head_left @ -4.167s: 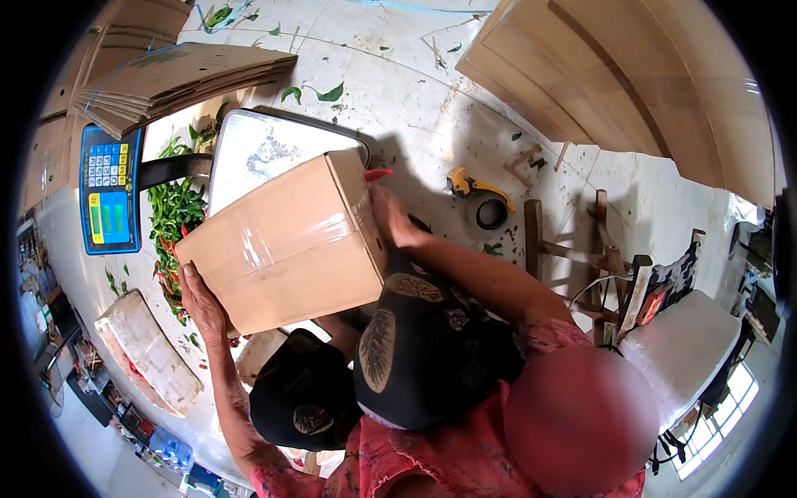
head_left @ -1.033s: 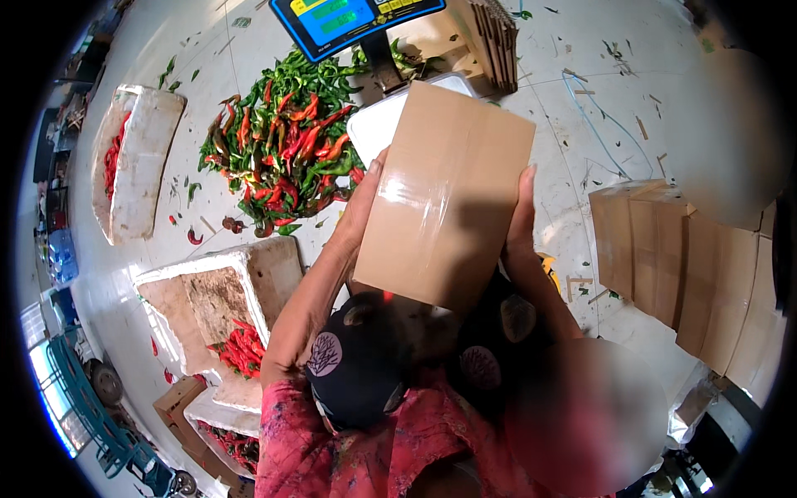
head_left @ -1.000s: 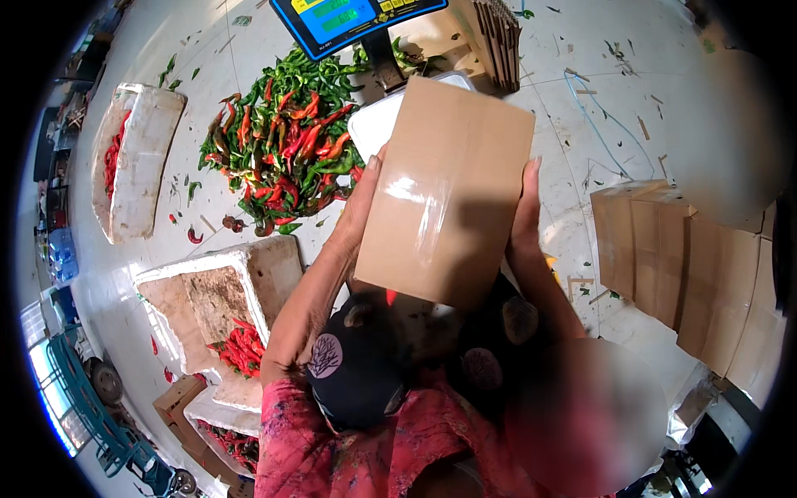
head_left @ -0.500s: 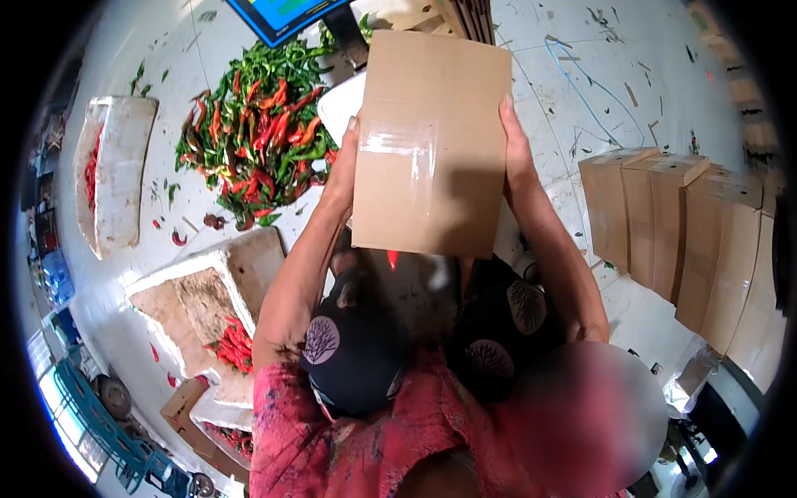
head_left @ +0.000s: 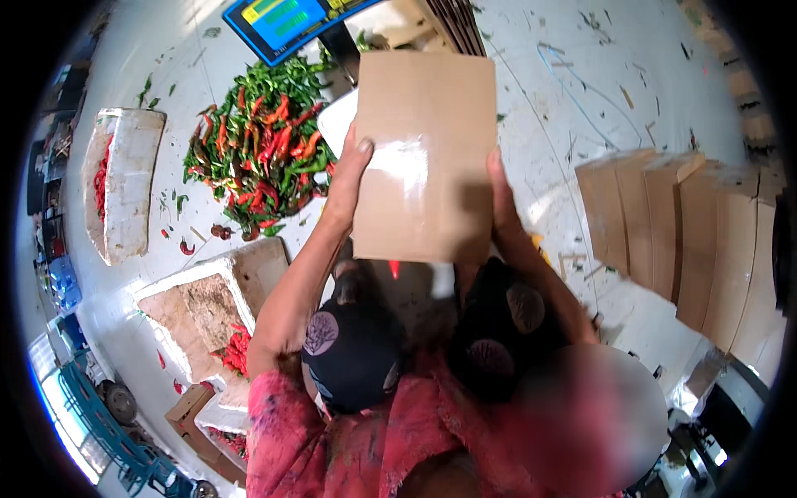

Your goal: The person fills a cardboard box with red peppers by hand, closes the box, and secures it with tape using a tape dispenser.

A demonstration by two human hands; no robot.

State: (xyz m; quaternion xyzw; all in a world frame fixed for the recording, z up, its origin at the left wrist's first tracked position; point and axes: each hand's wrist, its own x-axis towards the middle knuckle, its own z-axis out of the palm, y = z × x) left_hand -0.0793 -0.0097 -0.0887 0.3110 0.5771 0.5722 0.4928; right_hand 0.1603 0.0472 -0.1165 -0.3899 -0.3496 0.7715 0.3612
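Observation:
Between my two hands is a closed brown cardboard box (head_left: 425, 100), with shiny clear tape across its face. My left hand (head_left: 350, 178) grips its left side, the thumb lying over the edge. On the opposite side, my right hand (head_left: 502, 195) presses with its thumb along the edge; its other fingers are hidden. Beyond and partly under the box stands a scale with a white platform (head_left: 334, 120) and a blue display (head_left: 286, 25). Whether the box touches the platform cannot be seen. A red pepper tip (head_left: 394, 269) shows just below the box's near edge.
A heap of green and red peppers (head_left: 261, 149) lies left of the scale. White foam boxes (head_left: 133, 187) with red peppers stand farther left and near left. Closed cartons (head_left: 647, 220) are lined up at right. A blue strap (head_left: 573, 87) and scraps litter the floor.
The box looks slightly smaller and has shifted a little left and nearer to me. My left thumb now lies over its edge. More of the scale's display shows.

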